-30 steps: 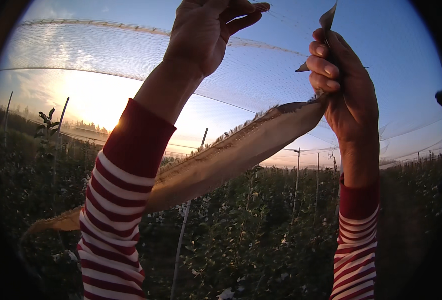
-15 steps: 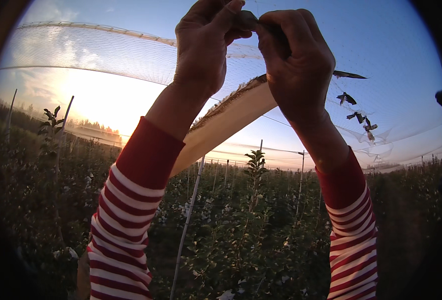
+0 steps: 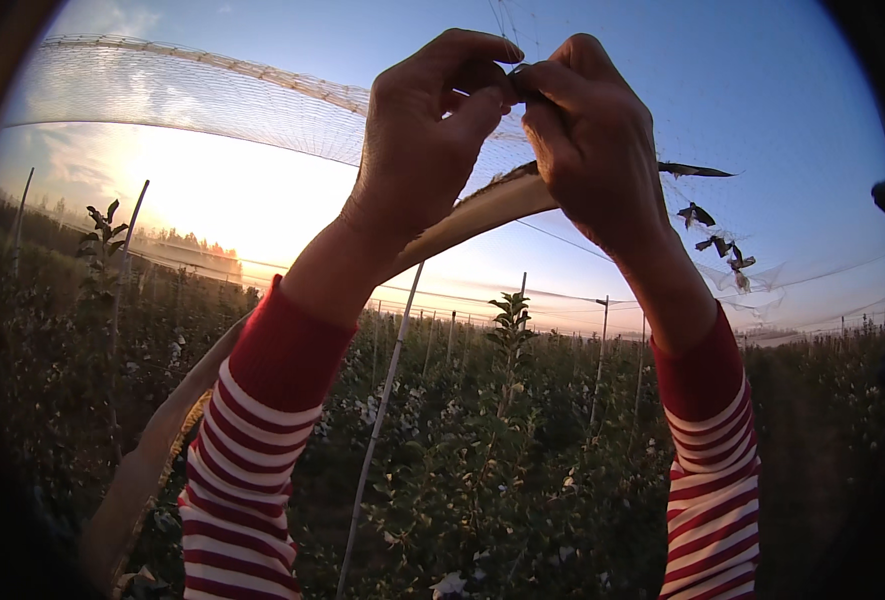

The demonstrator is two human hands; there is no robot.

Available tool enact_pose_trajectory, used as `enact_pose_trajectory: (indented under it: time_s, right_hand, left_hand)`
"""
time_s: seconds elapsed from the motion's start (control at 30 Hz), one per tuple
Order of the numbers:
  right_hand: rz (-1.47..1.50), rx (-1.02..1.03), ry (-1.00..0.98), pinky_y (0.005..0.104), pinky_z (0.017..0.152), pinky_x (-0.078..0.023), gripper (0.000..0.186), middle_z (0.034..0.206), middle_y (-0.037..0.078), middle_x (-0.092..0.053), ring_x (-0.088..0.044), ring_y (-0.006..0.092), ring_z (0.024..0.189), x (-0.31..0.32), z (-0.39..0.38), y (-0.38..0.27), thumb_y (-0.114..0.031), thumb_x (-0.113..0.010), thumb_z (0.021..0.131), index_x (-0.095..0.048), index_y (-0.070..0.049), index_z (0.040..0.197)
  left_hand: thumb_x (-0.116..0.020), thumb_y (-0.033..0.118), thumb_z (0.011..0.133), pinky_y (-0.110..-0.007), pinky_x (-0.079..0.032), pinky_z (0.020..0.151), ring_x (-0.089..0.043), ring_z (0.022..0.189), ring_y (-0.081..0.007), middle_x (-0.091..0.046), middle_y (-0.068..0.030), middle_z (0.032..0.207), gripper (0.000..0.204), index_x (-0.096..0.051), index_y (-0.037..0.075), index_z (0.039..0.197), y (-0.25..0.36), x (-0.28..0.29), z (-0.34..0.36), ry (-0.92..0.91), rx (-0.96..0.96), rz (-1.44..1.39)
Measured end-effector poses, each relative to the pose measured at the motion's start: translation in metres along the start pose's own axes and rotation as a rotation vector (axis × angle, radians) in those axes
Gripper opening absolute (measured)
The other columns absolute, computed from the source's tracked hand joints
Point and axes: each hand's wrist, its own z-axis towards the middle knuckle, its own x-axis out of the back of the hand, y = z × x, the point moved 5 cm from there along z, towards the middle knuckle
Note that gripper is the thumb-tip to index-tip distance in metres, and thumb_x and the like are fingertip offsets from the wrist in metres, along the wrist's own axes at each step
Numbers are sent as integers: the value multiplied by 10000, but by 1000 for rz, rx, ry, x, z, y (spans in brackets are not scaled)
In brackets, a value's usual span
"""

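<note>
Both my hands are raised overhead against the sky. My left hand [image 3: 427,140] and my right hand [image 3: 592,140] meet fingertip to fingertip, pinching a small dark piece [image 3: 515,80] at the fine white net [image 3: 212,90]. What the piece is stays unclear. A long pale rolled net edge [image 3: 467,215] runs from behind my hands down past my left forearm to the lower left. Both sleeves are striped red and white.
Several dark clip-like bits [image 3: 717,245] hang in the net to the right of my right wrist. Below stand rows of leafy young trees [image 3: 507,340] with thin poles [image 3: 377,430]. A low bright sun [image 3: 202,190] glares at the left.
My hands were apart a second ago, the right one holding a dark piece off to the right. They have come together at the top centre and now pinch at one spot.
</note>
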Motion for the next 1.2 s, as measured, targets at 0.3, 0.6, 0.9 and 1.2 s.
enact_pose_trajectory:
  time_s: [0.3,0.6,0.9,1.2]
  right_hand:
    - [132,-80,64,356,598,-492,154,896,92,-578,-610,252,681,13,-3,14,-24,-635,823,-666,-59,970]
    - [-206,429,121,276,521,-499,241,1043,16,-591,-629,164,708,27,12,-4,39,-670,805,-637,-83,1010]
    - [-53,349,149,240,381,-445,48,878,65,-537,-531,111,576,44,25,-16,25,-680,799,-643,3,821]
    - [102,101,161,264,504,-436,106,773,70,-582,-539,123,608,32,35,14,-61,-591,926,-614,-7,839]
  left_hand:
    - [-618,51,895,-247,-486,600,-617,669,-105,-638,-46,748,49,-617,10,868,-4,-10,3,78,43,296]
    - [-630,61,882,-235,-421,519,-583,622,-118,-579,-42,706,66,-600,19,840,19,-8,0,272,276,-2]
    - [-667,101,885,-241,-505,597,-615,676,-124,-553,-84,1192,205,-596,13,1056,52,1,-2,80,-320,668]
    - [-701,76,811,-378,-514,688,-639,787,-272,-570,-79,1083,329,-573,75,1115,34,-3,24,82,-653,1321]
